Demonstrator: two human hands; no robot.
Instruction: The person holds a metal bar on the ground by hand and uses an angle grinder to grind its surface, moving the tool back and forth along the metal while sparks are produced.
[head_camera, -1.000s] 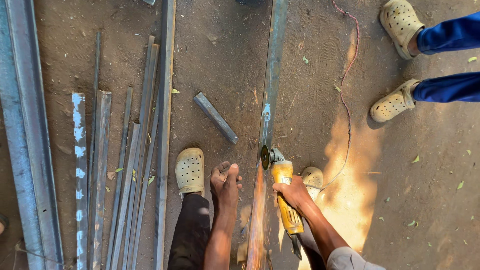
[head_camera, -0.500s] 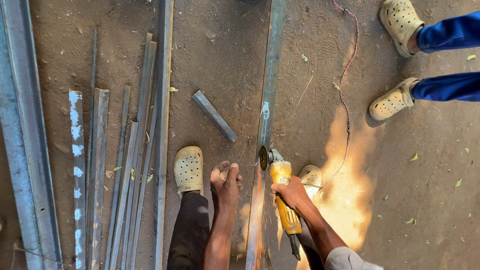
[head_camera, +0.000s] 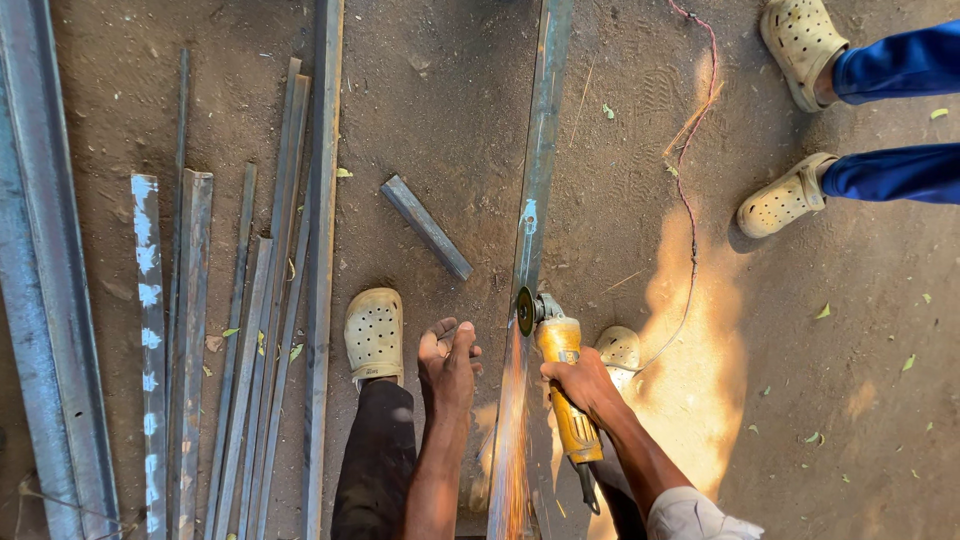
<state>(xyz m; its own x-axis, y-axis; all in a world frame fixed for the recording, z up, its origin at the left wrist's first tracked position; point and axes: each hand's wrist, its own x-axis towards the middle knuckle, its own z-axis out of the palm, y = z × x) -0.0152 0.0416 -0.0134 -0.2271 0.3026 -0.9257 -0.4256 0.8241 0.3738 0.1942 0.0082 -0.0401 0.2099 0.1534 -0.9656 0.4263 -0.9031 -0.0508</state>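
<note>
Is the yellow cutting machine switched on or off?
On. Orange sparks stream from the grinder disc along the long metal strip, while the right hand grips it.

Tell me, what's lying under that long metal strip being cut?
Bare brown dirt ground shows along both sides of the long metal strip. The grinder's disc meets its edge, held by the right hand. Directly beneath, the strip covers everything, so any support cannot be seen.
</note>
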